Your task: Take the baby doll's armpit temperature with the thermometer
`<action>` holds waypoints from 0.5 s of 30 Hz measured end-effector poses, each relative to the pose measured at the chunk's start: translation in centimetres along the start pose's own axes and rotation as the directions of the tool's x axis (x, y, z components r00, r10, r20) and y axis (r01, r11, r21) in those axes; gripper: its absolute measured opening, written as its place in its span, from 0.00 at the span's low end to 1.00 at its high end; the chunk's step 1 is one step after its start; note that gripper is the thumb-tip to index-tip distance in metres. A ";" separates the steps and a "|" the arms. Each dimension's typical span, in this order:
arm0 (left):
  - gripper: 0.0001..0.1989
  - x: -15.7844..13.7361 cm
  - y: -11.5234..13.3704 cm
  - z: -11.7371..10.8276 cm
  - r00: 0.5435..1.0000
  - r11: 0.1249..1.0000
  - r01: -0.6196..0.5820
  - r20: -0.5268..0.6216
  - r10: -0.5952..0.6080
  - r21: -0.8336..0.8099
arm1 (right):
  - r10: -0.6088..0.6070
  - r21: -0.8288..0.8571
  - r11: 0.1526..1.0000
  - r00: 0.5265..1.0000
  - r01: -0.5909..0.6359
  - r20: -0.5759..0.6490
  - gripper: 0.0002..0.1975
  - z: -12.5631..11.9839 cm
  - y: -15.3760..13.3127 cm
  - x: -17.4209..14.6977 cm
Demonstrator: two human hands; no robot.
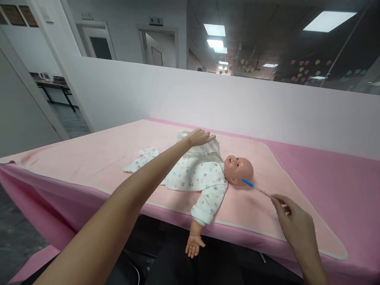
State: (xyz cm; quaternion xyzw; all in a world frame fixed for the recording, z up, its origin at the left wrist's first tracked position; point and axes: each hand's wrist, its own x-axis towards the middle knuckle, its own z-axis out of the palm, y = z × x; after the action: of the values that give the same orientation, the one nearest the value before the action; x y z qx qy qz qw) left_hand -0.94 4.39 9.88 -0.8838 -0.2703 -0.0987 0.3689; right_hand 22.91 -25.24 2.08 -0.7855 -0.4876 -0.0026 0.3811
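A baby doll lies on its back in a white long-sleeved garment with small printed figures. Its near arm hangs over the front table edge, the bare doll hand pointing down. My left hand is over the far side of the doll's chest, above the white cloth, its fingers partly stretched; whether it touches the cloth is unclear. Between thumb and fingertips, my right hand pinches a thin pale stick with a blue end. That blue end is beside the doll's head, near the ear.
The doll lies on a peach mat spread over a pink table cover. A white low wall with glass above runs behind the table. To the left is a doorway, with a dark table in the room beyond.
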 end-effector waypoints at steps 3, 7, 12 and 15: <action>0.16 0.7 -0.1 -0.4 0.998 0.999 -0.039 -0.053 0.041 0.033 | -0.170 0.036 0.984 0.981 0.174 -0.095 0.16 -0.1 -4.7 2.7; 0.17 1.0 0.0 -0.8 0.997 0.996 -0.027 -0.066 0.033 0.085 | -0.328 -0.131 0.937 0.945 0.325 -0.003 0.15 3.2 -10.0 6.6; 0.19 0.9 -0.2 -0.7 0.996 0.989 -0.025 -0.082 0.037 0.143 | -0.398 -0.273 0.859 0.901 0.432 0.175 0.16 8.1 -13.4 9.3; 0.19 0.8 -0.4 -0.6 0.992 0.986 -0.049 -0.107 0.066 0.158 | -0.344 -0.231 0.892 0.915 0.388 0.210 0.15 10.2 -14.2 10.0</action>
State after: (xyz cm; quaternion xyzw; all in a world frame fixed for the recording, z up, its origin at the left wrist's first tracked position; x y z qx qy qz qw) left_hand -0.52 4.54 10.79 -0.8529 -0.2304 -0.1159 0.4540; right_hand 13.50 -8.15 7.08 -0.7209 -0.6518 -0.0762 0.2228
